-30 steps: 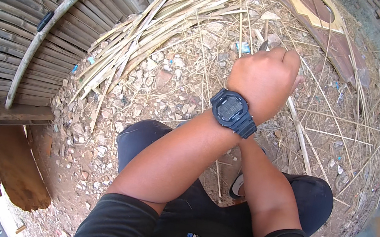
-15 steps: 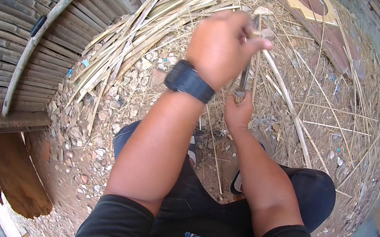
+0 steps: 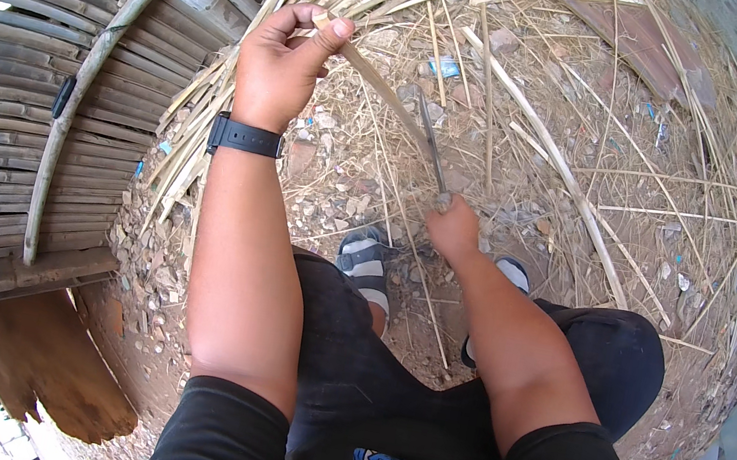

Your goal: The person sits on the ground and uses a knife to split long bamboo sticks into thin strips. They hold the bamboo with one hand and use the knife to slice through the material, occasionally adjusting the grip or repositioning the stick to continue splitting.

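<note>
My left hand (image 3: 276,66), with a dark watch on its wrist, is raised at the upper left and pinches the end of a thin bamboo strip (image 3: 376,84). The strip slants down to the right, its lower end meeting or passing behind the knife blade; I cannot tell which. Lower and to the right, my right hand (image 3: 455,229) is closed round the handle of a knife (image 3: 431,141). Its narrow dark blade points up and slightly left. Most of the handle is hidden in my fist.
A heap of split bamboo strips (image 3: 196,116) lies along the slatted bamboo wall (image 3: 12,98) at the left. A long pale bamboo stick (image 3: 557,170) and loose strips cover the stony ground ahead. My sandalled feet (image 3: 364,264) are below, and a brown board (image 3: 650,58) lies at the far right.
My left hand has swung left and slightly down from beside the blade, holding the strip, which now stretches out between my hands. The knife has tilted left; my right hand has shifted slightly down.
</note>
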Available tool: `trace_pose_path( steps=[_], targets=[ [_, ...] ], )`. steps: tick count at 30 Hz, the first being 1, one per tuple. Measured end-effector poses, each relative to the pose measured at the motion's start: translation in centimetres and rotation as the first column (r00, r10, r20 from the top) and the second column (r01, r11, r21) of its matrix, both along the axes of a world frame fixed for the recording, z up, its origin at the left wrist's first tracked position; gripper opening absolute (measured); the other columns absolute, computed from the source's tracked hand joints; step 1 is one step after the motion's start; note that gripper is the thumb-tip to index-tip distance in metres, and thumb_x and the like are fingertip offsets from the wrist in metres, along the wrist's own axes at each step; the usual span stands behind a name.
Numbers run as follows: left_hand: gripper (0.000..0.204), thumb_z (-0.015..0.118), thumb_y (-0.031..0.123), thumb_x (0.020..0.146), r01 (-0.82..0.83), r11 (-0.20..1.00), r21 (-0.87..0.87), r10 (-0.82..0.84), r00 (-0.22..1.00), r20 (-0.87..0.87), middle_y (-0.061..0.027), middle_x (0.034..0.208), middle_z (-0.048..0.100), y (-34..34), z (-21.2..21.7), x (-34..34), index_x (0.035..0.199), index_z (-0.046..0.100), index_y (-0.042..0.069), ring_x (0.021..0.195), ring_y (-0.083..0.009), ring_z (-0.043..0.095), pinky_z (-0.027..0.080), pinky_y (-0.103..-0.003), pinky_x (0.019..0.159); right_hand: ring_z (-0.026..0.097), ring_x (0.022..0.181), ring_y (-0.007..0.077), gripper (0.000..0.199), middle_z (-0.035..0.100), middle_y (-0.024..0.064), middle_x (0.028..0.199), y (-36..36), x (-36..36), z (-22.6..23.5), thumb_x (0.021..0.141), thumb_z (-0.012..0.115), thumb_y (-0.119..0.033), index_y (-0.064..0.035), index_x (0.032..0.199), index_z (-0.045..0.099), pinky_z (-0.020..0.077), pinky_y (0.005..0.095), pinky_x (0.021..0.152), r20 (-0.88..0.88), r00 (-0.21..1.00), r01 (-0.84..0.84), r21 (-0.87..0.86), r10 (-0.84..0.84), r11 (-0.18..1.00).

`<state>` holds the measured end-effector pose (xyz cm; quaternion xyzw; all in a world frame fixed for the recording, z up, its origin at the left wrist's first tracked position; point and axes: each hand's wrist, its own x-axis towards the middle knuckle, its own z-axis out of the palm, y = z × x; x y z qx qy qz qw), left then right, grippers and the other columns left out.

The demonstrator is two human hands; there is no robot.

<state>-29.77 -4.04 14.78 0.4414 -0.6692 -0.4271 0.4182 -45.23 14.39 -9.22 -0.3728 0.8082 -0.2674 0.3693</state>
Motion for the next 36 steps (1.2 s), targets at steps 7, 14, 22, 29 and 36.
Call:
trace_pose_path(
  steps=[7, 14, 22, 29, 36],
  targets=[
    [0.036, 0.08, 0.029, 0.084, -0.127, 0.991, -0.051, 0.125, 0.991, -0.042, -0.0041, 0.088, 0.07, -0.6, -0.9, 0.4, 0.103, 0.067, 0.001, 0.078, -0.0105, 0.068, 0.052, -0.022, 0.058, 0.065, 0.099, 0.044, 0.044, 0.067, 0.0307, 0.102, 1.4, 0.9, -1.1, 0.081, 0.067, -0.019, 0.0036, 0.117, 0.054, 0.0518, 0.048, 0.088, -0.023, 1.0, -0.012, 0.087, 0.015, 0.996],
    [0.035, 0.08, 0.028, 0.085, -0.125, 0.987, -0.103, 0.121, 0.991, -0.05, -0.0044, 0.085, 0.069, -0.4, -0.3, -1.2, 0.101, 0.066, 0.0, 0.076, -0.0099, 0.067, 0.052, -0.022, 0.059, 0.064, 0.103, 0.0438, 0.049, 0.066, 0.03, 0.106, 2.0, 1.4, -0.1, 0.082, 0.067, -0.02, 0.0028, 0.123, 0.051, 0.0511, 0.0476, 0.092, 0.006, 1.0, -0.006, 0.078, 0.006, 0.997],
    [0.031, 0.076, 0.029, 0.088, -0.245, 0.96, -0.138, 0.236, 0.968, -0.083, -0.0034, 0.09, 0.068, 0.7, 2.0, -0.8, 0.103, 0.067, 0.004, 0.079, -0.0104, 0.066, 0.052, -0.022, 0.061, 0.064, 0.108, 0.0415, 0.05, 0.066, 0.0304, 0.111, 3.9, -0.2, -4.4, 0.081, 0.067, -0.024, 0.0051, 0.12, 0.055, 0.0507, 0.0446, 0.094, 0.048, 0.997, 0.034, 0.387, -0.058, 0.921],
    [0.024, 0.073, 0.025, 0.091, -0.435, 0.627, -0.646, 0.426, 0.886, -0.183, -0.0068, 0.093, 0.072, 5.2, 15.9, 5.1, 0.102, 0.068, 0.004, 0.081, -0.0129, 0.07, 0.053, -0.021, 0.061, 0.065, 0.103, 0.0427, 0.047, 0.067, 0.0297, 0.107, 1.8, -1.6, -2.7, 0.08, 0.065, -0.024, 0.0061, 0.115, 0.058, 0.0508, 0.0454, 0.091, 0.046, 0.941, 0.321, 0.181, -0.334, 0.929],
    [0.122, 0.074, 0.066, 0.076, -0.746, 0.374, -0.55, 0.927, 0.315, 0.203, -0.0304, 0.153, 0.027, 0.1, 11.4, 20.1, 0.149, 0.017, -0.013, 0.142, -0.0387, 0.032, 0.039, -0.043, 0.112, 0.066, 0.098, 0.0428, 0.047, 0.068, 0.0275, 0.101, 1.2, -2.9, -4.5, 0.078, 0.066, -0.024, 0.004, 0.115, 0.059, 0.0511, 0.0464, 0.087, 0.004, 0.898, 0.437, 0.08, -0.439, 0.896]
  ],
)
